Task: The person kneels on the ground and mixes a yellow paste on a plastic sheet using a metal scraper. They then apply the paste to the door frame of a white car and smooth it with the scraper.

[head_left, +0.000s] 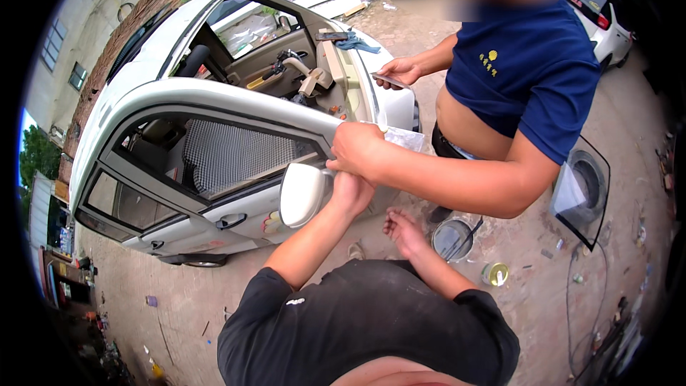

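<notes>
My left hand [351, 194] is raised beside the white side mirror [301, 195] of a car with its windshield opening bare. A co-worker's hand [357, 149] lies over my left fingers at the base of the window frame, so my grip is hidden. Lower and to the right, my right hand [405, 233] hangs in front of my body, its fingers loosely curled and slightly apart with nothing visible in them. The co-worker's other hand [400, 71] holds a flat, thin object above the car's front.
A bucket [453, 239] with tools in it and an open tin [494, 274] stand on the ground. To the right, a pane of glass [582, 189] lies by a tyre. A blue cloth [357, 42] rests on the car's front. Another white car [597, 7] stands behind the co-worker.
</notes>
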Action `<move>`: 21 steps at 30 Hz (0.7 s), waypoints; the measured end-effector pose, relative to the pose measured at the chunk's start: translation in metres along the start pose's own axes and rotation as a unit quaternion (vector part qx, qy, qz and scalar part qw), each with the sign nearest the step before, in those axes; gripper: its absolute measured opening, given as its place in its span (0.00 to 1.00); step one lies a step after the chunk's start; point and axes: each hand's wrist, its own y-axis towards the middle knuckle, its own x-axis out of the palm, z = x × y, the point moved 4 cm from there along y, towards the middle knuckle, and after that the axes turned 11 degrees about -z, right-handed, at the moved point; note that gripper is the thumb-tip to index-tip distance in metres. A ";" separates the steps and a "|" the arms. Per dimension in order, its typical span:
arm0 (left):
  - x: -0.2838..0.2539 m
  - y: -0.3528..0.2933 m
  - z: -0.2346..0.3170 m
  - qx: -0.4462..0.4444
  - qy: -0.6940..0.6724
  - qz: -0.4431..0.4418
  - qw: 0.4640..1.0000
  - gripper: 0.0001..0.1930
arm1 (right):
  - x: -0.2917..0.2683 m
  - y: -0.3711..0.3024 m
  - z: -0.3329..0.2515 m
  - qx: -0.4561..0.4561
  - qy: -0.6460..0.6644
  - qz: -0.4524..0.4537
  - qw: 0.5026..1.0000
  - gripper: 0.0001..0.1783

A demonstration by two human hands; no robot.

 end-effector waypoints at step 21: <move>-0.065 -0.141 0.033 -0.103 0.325 0.086 0.936 0.13 | 0.037 0.009 0.046 0.090 -0.173 -0.018 0.981 0.06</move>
